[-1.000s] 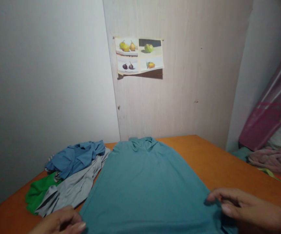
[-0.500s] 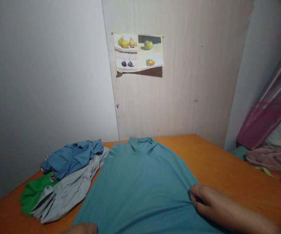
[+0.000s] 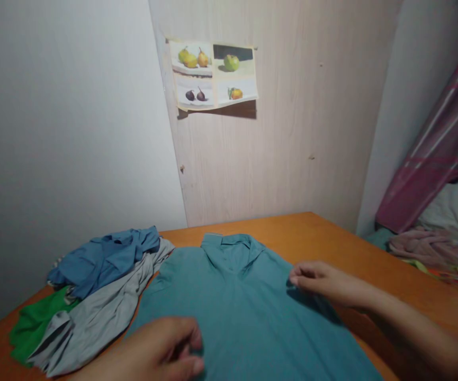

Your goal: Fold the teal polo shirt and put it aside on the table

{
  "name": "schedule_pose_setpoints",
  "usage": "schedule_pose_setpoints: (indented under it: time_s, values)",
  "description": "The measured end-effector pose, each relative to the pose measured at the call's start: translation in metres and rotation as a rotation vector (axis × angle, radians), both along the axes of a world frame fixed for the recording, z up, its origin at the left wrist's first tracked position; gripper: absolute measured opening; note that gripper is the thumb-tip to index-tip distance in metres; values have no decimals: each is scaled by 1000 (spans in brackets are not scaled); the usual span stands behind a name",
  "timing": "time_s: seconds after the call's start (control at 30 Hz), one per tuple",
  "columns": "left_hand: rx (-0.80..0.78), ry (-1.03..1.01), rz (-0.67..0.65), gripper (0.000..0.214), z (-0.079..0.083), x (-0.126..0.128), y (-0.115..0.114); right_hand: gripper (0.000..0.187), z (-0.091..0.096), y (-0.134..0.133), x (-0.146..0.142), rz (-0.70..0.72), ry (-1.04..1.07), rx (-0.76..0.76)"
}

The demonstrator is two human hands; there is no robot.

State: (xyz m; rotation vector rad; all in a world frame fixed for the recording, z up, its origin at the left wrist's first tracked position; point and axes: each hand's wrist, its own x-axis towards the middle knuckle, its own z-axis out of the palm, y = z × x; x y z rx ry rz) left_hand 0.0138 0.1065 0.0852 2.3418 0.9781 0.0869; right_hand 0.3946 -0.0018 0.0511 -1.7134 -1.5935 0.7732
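Note:
A teal collared shirt (image 3: 229,296) lies spread on the orange table, its collar (image 3: 231,244) at the far end and its lower part cut off by the frame. Over the lower left of the shirt is my left hand (image 3: 169,346), slightly blurred, its fingers curled and the thumb apart from them, with nothing visible between. My right hand (image 3: 324,281) is at the shirt's right edge below the shoulder, thumb and fingers pinched together at the cloth. Its shadow falls on the fabric beneath.
Left of the shirt lies a heap of clothes: a blue garment (image 3: 105,262), a grey one (image 3: 97,323) and a green one (image 3: 38,323). The orange table (image 3: 292,227) meets a wall with a fruit picture (image 3: 215,74). At right are a pink curtain (image 3: 423,153) and piled fabrics (image 3: 435,246).
My right hand has moved up the shirt's right edge toward the shoulder. My left hand has come up and inward over the shirt, off its left edge. The view has shifted slightly.

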Motion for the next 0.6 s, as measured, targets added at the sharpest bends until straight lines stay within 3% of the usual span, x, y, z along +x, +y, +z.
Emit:
schedule_pose_setpoints:
  time_s: [0.07,0.13,0.23,0.3,0.43,0.53,0.6]
  values:
    - [90,-10,-112,35,6,43,17,27,-5,36,11,-153,-126,57]
    - [207,-61,-83,33,2,91,37,24,-13,66,21,-303,-225,37]
    - [337,-128,27,36,-23,153,61,29,-23,96,30,-426,-270,-47]
    - [390,-105,109,46,-44,179,70,33,-28,108,30,-428,-262,-63]
    - [405,-95,267,23,-71,190,86,21,-41,117,30,-391,-267,-31]
    - [296,-244,515,33,-73,179,101,9,-52,118,34,-422,-278,-5]
    - [279,-261,649,29,-69,171,110,12,-56,117,37,-453,-278,10]
